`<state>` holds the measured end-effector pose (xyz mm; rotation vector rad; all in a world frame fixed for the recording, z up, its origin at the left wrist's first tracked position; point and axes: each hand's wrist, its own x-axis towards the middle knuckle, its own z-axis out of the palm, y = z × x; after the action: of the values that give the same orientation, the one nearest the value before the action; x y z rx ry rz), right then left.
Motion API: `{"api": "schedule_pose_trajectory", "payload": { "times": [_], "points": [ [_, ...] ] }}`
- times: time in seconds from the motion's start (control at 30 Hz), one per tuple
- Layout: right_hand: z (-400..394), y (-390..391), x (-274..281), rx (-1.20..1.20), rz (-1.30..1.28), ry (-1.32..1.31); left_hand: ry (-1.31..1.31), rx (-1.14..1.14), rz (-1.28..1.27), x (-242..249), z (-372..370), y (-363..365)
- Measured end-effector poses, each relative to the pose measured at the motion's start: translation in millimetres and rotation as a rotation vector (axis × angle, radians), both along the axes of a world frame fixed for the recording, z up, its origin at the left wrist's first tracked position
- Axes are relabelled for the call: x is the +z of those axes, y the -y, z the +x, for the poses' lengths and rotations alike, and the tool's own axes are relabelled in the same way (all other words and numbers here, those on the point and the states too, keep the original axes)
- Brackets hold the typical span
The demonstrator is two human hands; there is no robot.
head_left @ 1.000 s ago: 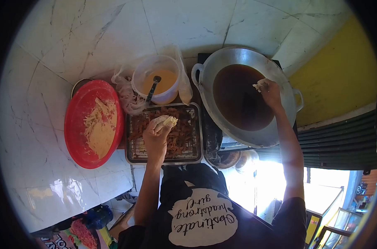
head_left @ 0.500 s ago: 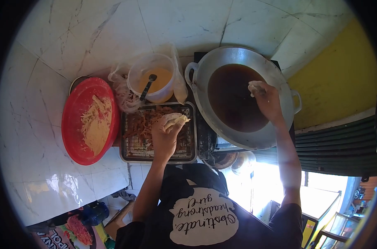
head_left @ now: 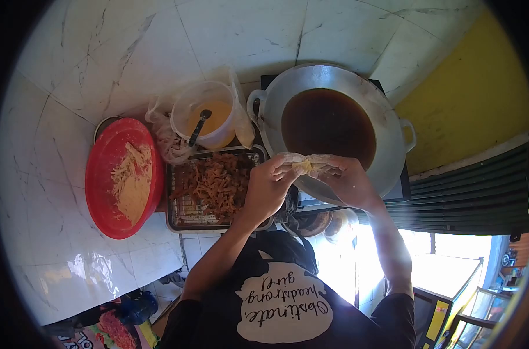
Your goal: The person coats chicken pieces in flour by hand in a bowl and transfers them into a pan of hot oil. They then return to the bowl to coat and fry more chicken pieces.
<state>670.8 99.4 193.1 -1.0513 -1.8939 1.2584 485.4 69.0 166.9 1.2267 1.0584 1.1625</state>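
My left hand (head_left: pixel 270 183) and my right hand (head_left: pixel 346 180) meet at the fingertips over the near rim of a large metal wok (head_left: pixel 264 125). Pale flour or batter coats the fingers of both. Pinched between them is a small yellowish floury clump (head_left: pixel 302 167), partly covered by the fingers. Dark brown oil (head_left: pixel 328 125) fills the wok's middle. Left of my left hand, brown fried strips (head_left: pixel 215 180) are heaped on a wire rack in a metal tray (head_left: pixel 186 224).
A red basin (head_left: pixel 101 206) with flour (head_left: pixel 130 186) stands at the far left. Behind the tray are a clear tub (head_left: pixel 183 102) of yellow liquid with a black-handled utensil (head_left: pixel 201 125), and plastic bags (head_left: pixel 171 139). A tiled wall (head_left: pixel 241 35) rises behind, and a dark slatted shutter (head_left: pixel 474 200) is at right.
My right hand has come from over the oil, left and nearer to me. My left hand has moved right, off the tray, and the two now touch. The view has shifted slightly.
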Motion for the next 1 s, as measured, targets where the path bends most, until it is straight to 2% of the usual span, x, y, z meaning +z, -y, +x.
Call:
{"api": "schedule_pose_trajectory", "payload": {
  "times": [0.33,0.4,0.57,0.63,0.8,0.87,1.0],
  "points": [
    [5.7,-7.9,12.5,-0.012,-0.076,0.162,-0.014,0.028,0.087,-15.0,-4.6,1.0],
    [10.9,-14.7,14.3,-0.036,0.14,0.192,-0.009,0.075,0.06,-15.3,-8.8,2.9],
    [36.4,-56.9,3.7,-0.12,0.286,0.256,0.016,0.161,0.04,-19.4,-39.5,15.9],
    [48.0,-76.5,-4.2,-0.155,0.335,0.296,-0.056,0.261,0.047,-26.0,-58.1,22.0],
    [69.0,-124.5,-38.9,-0.235,0.4,0.585,-0.061,0.397,0.02,-48.0,-109.8,43.0],
    [72.9,-136.1,-54.9,-0.253,0.47,0.597,-0.157,0.486,0.061,-52.7,-127.2,52.9],
    [75.6,-148.7,-50.8,-0.286,0.611,0.626,-0.209,0.635,0.064,-55.9,-154.0,75.3]
  ]
}}
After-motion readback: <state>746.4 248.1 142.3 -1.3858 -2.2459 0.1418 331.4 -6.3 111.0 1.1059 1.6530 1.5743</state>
